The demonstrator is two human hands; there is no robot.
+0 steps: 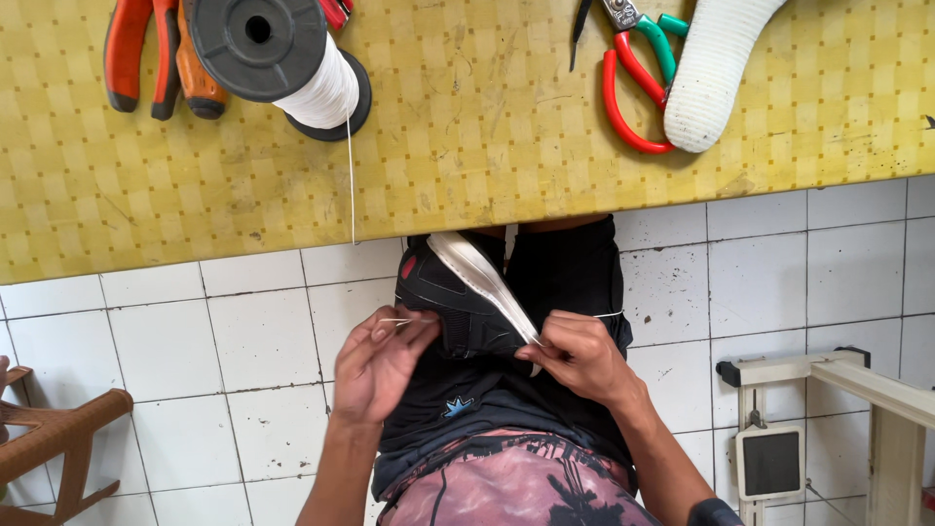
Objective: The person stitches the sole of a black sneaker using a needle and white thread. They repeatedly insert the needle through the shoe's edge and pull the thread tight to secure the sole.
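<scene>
A black shoe [456, 297] with a white sole edge rests on my lap, just below the edge of the table. My left hand [382, 362] pinches a thin needle with white thread at the shoe's left side. My right hand [582, 356] grips the shoe's sole edge on the right. A strand of white thread [352, 185] hangs from a black spool [278, 56] on the yellow checked table [467, 146] down toward the shoe.
On the table lie orange-handled pliers [161, 54] at the left, red-and-green-handled scissors [638, 78] and a white shoe sole [711, 68] at the right. A brown chair arm [54, 443] stands at lower left, a white wooden frame [828, 409] at lower right, on white floor tiles.
</scene>
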